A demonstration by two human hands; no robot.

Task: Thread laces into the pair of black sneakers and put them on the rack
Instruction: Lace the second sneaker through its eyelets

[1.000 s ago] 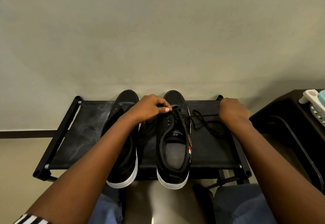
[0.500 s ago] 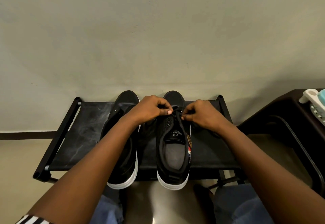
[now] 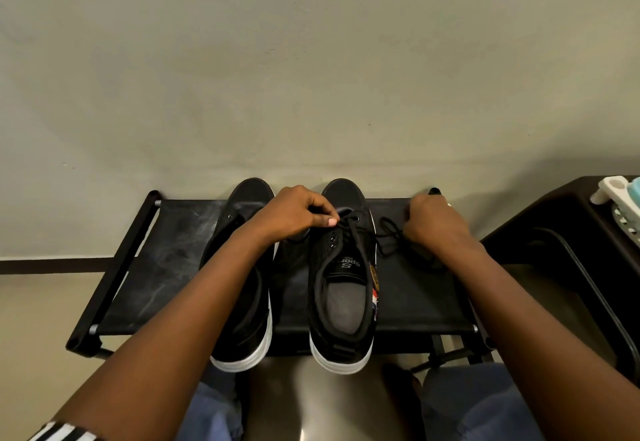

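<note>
At frame centre the left hand [image 3: 294, 213] curls over the right sneaker [image 3: 341, 277], thumb and forefinger pinching the black lace [image 3: 377, 232] at the top eyelets. The right hand [image 3: 434, 222], centre right, is fisted around the lace's loose end. Both black, white-soled sneakers sit on the rack [image 3: 162, 267], toes toward the wall; the left sneaker [image 3: 247, 302] shows bare eyelets

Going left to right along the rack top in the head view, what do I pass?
Rack's left frame bar → left sneaker → left hand → right sneaker → loose black lace → right hand → dark side table.
</note>
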